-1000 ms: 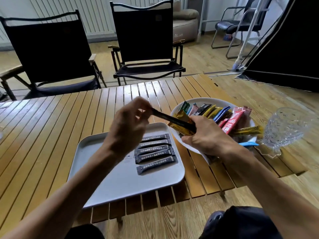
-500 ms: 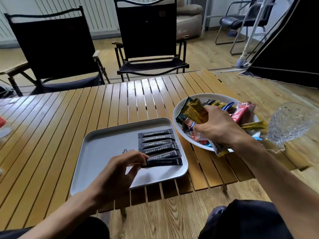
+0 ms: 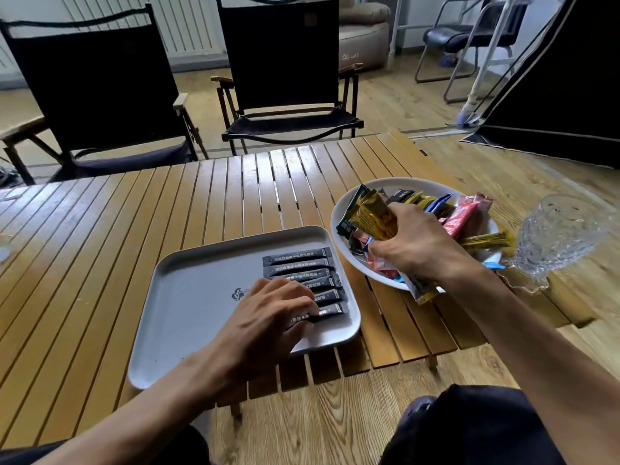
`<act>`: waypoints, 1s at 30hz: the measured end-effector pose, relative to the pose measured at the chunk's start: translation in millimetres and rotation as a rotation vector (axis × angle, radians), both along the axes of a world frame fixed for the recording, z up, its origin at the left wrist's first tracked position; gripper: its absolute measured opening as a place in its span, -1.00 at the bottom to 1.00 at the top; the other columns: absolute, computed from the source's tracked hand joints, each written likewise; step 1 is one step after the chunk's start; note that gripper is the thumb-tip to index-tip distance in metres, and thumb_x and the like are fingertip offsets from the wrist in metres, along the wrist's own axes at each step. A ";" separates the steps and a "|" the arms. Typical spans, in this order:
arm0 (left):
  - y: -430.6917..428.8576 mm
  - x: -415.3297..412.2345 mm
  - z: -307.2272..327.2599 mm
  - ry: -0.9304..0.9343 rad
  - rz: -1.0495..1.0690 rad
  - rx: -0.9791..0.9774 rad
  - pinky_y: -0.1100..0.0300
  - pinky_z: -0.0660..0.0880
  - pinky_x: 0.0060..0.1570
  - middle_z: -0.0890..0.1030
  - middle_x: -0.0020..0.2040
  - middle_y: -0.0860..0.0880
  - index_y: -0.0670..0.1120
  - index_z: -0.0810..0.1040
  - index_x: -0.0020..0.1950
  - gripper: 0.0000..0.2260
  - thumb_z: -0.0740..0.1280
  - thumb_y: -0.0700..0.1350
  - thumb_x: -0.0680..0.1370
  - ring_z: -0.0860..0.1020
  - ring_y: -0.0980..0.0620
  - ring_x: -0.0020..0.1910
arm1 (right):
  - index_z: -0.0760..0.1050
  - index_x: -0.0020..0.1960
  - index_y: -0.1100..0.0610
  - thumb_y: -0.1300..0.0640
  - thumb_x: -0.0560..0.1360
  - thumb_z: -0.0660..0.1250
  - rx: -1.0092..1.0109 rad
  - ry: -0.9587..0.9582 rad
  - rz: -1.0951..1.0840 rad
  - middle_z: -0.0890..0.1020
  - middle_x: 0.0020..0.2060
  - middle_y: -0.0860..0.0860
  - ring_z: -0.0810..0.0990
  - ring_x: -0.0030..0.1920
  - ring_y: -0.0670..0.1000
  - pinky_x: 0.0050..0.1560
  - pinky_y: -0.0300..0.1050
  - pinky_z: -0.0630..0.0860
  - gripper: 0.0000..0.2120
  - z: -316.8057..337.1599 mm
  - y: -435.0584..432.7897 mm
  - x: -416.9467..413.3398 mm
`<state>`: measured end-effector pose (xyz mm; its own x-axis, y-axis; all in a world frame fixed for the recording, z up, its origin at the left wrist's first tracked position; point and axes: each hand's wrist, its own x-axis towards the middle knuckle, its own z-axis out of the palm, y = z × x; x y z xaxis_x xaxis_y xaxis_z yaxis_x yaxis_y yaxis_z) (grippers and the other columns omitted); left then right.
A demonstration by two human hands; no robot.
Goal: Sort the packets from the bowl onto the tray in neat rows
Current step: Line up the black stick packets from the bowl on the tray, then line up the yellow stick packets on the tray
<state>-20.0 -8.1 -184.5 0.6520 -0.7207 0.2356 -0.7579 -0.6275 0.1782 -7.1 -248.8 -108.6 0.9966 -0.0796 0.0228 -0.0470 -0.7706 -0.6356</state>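
Packets [image 3: 297, 260] lie in a dark row on the tray's [image 3: 188, 297] right side, your left grip [image 3: 268, 313] pressing flat-fingered to square the nearest, while your right grip [image 3: 412, 243] curls round a mixed bunch [image 3: 372, 216] in the bowl [image 3: 396, 186], probably seeking matches.

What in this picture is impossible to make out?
Head view:
- Lower dark packets: their left ends are covered by the left hand on the tray.
- In the bowl, the right hand grips packets and hides those beneath.
- Packet print: too small to read.
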 end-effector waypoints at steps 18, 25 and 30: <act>-6.5 -2.6 17.5 0.155 0.181 -0.257 0.29 0.45 -0.09 0.59 -0.02 0.13 0.06 0.57 0.01 -0.83 0.28 0.10 0.53 0.53 0.21 -0.05 | 0.53 0.02 0.04 0.09 0.44 0.46 0.018 0.037 0.121 0.61 -0.16 -0.01 0.61 -0.11 -0.02 -0.03 -0.11 0.57 -0.81 -4.0 6.6 -0.3; -28.2 12.7 68.4 0.789 0.395 -0.746 0.44 0.47 -0.30 0.65 -0.05 -0.02 -0.09 0.55 0.10 -0.81 0.32 -0.05 0.53 0.59 0.19 -0.17 | 0.44 0.12 -0.02 0.09 0.43 0.49 0.103 0.106 0.360 0.51 -0.13 -0.18 0.51 -0.11 -0.22 -0.06 -0.37 0.38 -0.66 -2.6 22.3 -6.2; -20.3 17.1 70.2 0.866 0.479 -0.965 0.21 0.45 -0.14 0.65 -0.10 -0.09 -0.18 0.58 0.01 -0.85 0.26 -0.14 0.57 0.55 0.05 -0.16 | 0.44 0.14 0.02 0.03 0.40 0.51 0.182 0.191 0.419 0.57 -0.08 -0.06 0.57 -0.09 -0.15 -0.05 -0.28 0.47 -0.61 -1.1 22.2 -5.9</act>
